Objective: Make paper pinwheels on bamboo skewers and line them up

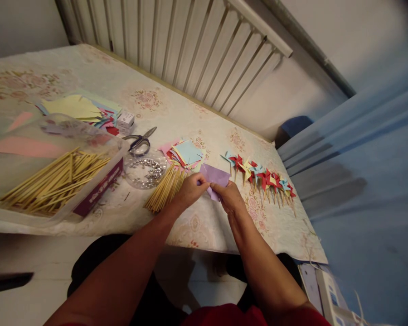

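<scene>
A piece of purple paper [217, 174] is held between my two hands above the table. My left hand [193, 188] pinches its left edge with thumb and finger. On the other side, my right hand [228, 194] grips the paper, its thumb pointing toward the left thumb. The two thumbs nearly meet over the paper, and its lower part is partly hidden by my fingers. Just behind my left hand lies a stack of cut paper squares [187, 153], light blue on top. A fan of thin wooden sticks [165, 188] lies beside my left wrist.
Finished paper pinwheels [258, 174] lie in a row at the right. Left are a plastic bin [114, 156] of wooden sticks, scissors [141, 141], a clear dish of metal pins [145, 172], a small white box [125, 120] and coloured paper sheets [71, 107]. A blue curtain [360, 172] hangs right.
</scene>
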The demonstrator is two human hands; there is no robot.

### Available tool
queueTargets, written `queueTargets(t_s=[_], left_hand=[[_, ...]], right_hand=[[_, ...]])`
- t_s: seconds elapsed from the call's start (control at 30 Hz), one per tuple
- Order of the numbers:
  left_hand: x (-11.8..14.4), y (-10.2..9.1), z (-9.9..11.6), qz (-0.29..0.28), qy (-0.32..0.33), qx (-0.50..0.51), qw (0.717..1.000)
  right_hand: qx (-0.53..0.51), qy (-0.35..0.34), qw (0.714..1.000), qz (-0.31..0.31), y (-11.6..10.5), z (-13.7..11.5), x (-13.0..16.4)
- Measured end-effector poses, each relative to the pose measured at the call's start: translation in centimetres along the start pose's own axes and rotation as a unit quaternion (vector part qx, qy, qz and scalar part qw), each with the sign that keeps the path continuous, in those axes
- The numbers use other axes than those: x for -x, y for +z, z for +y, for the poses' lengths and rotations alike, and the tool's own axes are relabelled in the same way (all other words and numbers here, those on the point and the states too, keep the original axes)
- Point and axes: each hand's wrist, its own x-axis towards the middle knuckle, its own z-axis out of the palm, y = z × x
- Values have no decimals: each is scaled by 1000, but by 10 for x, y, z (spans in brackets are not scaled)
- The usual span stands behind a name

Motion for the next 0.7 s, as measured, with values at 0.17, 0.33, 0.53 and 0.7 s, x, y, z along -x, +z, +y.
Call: queueTargets(t_s=[0.17, 0.33, 0.53, 0.7], left_hand=[[1, 0, 3, 7, -6, -2, 1000], [0, 3, 0, 35, -61, 107, 992], [-2, 6, -6, 73, -187, 409, 890], [2, 16, -10, 9, -210, 505, 837]], right_hand=[[15, -2, 1000, 25, 2, 4, -1], [-12, 1, 999, 51, 6, 7, -1], [-51, -12, 996, 75, 12, 9, -4], [-57, -30, 993, 100, 17, 12, -6]])
